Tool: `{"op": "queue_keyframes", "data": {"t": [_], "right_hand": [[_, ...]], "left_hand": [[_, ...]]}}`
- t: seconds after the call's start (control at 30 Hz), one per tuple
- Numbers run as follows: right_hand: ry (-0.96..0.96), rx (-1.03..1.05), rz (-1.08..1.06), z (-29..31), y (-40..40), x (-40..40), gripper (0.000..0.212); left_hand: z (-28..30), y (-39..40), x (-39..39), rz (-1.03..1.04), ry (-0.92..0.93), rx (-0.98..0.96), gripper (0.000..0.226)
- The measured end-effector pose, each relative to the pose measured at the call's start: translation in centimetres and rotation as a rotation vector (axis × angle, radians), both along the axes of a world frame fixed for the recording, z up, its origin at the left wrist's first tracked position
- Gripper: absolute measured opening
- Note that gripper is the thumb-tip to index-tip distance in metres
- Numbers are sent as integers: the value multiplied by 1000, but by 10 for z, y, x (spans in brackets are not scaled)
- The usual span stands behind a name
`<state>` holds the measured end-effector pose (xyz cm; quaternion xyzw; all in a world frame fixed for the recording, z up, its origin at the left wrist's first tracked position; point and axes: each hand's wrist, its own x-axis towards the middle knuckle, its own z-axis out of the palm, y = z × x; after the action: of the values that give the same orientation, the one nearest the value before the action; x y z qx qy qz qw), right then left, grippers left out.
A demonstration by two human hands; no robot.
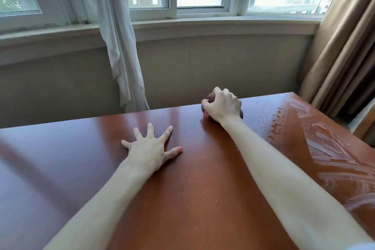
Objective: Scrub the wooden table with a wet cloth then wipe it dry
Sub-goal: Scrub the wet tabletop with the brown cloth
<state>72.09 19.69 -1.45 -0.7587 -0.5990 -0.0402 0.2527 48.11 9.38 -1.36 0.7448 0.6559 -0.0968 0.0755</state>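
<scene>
Scrubbing wet: your right hand (222, 105) grips the cloth (211, 98); left hand (151, 145) lies spread on the table (60, 158). Work leftward next.

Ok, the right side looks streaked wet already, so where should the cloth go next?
Probably drag the cloth, bunched in the right hand near the far edge, leftward across the table. Wet streaks cover only the right side, while the middle and left look dry, with specks. The left hand lies flat there, bracing.
</scene>
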Motion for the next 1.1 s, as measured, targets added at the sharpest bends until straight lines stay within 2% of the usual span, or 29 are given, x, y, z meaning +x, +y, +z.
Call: {"op": "queue_keyframes", "data": {"t": [0.13, 0.27, 0.37, 0.47, 0.5, 0.57, 0.7, 0.77, 0.83, 0.97, 1.0, 1.03, 1.1], "right_hand": [[-47, -81, 136, 4, -84, -42, 31], [-119, -38, 336, 3, -182, -99, 36], [-98, 33, 611, 2, -240, -139, 34], [-19, 9, 899, 7, -238, -140, 27], [-9, -5, 902, 10, -223, -135, 27], [-2, -36, 718, 10, -178, -125, 31], [20, -46, 192, 0, -78, -117, 28], [30, -42, 75, 0, -49, -133, 28], [18, -45, 116, 0, -39, -159, 30], [4, -46, 667, 1, -49, -184, 32], [16, -52, 731, 2, -43, -181, 31], [28, -57, 705, 6, -36, -179, 30], [46, -28, 484, 9, -19, -179, 29]], "left_hand": [[8, 3, -2, -3, -60, -26, 82], [25, 17, -24, -87, -102, -73, 83], [35, 17, -47, -85, -56, -19, 87], [35, 0, -71, -9, 60, -43, 94], [31, -6, -82, 22, 93, -68, 88], [21, -15, -110, 50, 128, -94, 76], [-2, -43, -146, 114, 75, -72, 92], [-2, -52, -141, 122, 93, -51, 92], [1, -51, -134, 128, 109, -31, 93], [-5, -49, -135, 130, 113, -18, 95], [-6, -49, -137, 132, 114, -7, 95], [-5, -49, -137, 139, 109, -2, 95], [-1, -48, -133, 141, 99, -21, 95]]}}
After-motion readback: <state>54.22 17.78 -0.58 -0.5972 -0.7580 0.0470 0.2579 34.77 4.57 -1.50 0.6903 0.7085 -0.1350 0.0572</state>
